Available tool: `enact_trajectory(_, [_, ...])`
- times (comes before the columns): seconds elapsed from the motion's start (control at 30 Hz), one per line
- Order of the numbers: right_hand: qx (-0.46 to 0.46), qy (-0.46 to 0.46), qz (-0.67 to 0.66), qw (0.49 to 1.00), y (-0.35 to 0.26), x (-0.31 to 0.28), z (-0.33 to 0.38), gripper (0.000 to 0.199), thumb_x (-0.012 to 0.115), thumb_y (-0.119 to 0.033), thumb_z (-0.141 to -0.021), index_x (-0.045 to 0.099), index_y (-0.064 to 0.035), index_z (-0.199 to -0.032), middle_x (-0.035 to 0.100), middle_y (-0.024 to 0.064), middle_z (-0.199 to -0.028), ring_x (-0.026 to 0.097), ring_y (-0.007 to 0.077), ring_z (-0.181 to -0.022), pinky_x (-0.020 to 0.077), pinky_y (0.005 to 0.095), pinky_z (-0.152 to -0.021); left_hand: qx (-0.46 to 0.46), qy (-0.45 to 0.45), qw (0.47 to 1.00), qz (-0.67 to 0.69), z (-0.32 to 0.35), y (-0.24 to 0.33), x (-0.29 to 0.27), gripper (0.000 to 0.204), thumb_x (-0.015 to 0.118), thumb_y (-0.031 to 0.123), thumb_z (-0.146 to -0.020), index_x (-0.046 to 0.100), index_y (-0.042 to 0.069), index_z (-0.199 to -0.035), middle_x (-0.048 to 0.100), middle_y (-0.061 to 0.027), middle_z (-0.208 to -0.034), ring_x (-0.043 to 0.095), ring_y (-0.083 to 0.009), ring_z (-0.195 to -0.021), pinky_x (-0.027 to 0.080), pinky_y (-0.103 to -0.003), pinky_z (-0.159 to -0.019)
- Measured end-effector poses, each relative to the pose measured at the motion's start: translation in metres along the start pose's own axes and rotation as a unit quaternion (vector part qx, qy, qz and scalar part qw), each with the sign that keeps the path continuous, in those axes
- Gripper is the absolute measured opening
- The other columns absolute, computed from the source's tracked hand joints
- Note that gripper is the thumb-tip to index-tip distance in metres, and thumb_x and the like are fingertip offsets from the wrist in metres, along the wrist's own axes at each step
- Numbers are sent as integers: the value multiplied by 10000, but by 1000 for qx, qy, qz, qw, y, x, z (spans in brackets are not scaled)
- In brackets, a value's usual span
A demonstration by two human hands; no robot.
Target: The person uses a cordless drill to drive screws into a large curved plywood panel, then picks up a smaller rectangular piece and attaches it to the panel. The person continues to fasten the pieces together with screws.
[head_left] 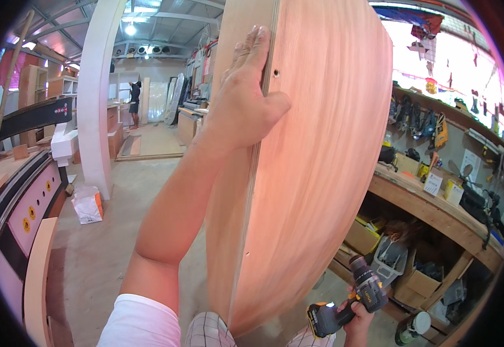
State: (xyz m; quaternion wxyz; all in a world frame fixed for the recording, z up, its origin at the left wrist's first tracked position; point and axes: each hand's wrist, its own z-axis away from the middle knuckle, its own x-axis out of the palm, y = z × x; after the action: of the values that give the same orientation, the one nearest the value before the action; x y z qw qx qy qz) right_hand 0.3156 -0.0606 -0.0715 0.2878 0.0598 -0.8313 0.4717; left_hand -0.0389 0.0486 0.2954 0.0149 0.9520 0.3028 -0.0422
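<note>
Touching panel (315, 144), left hand (243, 107) raised

Yellowish lettering marks the drill (368, 291), near right. Farther right, a white card (433, 184) bears illegible print.

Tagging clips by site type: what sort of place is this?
Likely a woodworking shop: the left hand rests on a tall wooden piece, the right hand holds a cordless drill, and a cluttered wooden workbench stands on the right.
</note>
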Motion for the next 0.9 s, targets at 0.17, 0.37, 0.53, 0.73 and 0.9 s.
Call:
enact_trajectory(0.17, [-18, -25, -3, 1000, -2, -5, -20, 664, 666, -128, -736, 456, 45, -1341, 616, 187, -1184, 649, 231, -650, 562, 360, -548, -27, -36, 999, 14, 77, 7, 1, 890, 579, 116, -784, 196, -48, -1571, 225, -258, -1631, 191, -423, -1521, 179, -482, -1231])
enact_trajectory(0.37, [-51, -35, -18, 998, 2, -14, -46, 697, 692, -131, -767, 430, 50, -1387, 569, 216, -1249, 659, 213, -710, 563, 335, -631, -100, -61, 993, 0, 227, 31, 10, 871, 595, 71, -817, 171, -93, -1561, 193, -327, -1613, 190, -445, -1517, 179, -474, -1224])
enact_trajectory(0.53, [-80, -26, -11, 996, 10, -21, -63, 706, 684, -101, -777, 418, 28, -1417, 573, 212, -1274, 651, 213, -736, 559, 338, -654, -216, -58, 975, 11, 326, 44, 25, 826, 567, 88, -898, 115, -106, -1563, 157, -336, -1618, 144, -434, -1530, 164, -465, -1226])
enact_trajectory(0.73, [-7, 7, -6, 1000, -13, -4, -67, 806, 789, -164, -740, 413, -16, -1438, 604, 143, -1255, 627, 174, -772, 545, 333, -664, -238, -216, 945, 64, 365, 60, -8, 547, 568, 111, -923, 379, -83, -1398, 495, -256, -1365, 471, -351, -1298, 348, -444, -1105])
enact_trajectory(0.9, [30, 64, 159, 985, -53, 21, -35, 989, 770, -61, -671, 301, -48, -1542, 597, 85, -1254, 595, 187, -1077, 495, 341, -938, -410, -185, 891, 57, 319, 126, -62, 529, 575, 162, -948, 397, -53, -1397, 520, -219, -1324, 485, -287, -1273, 368, -398, -1086])
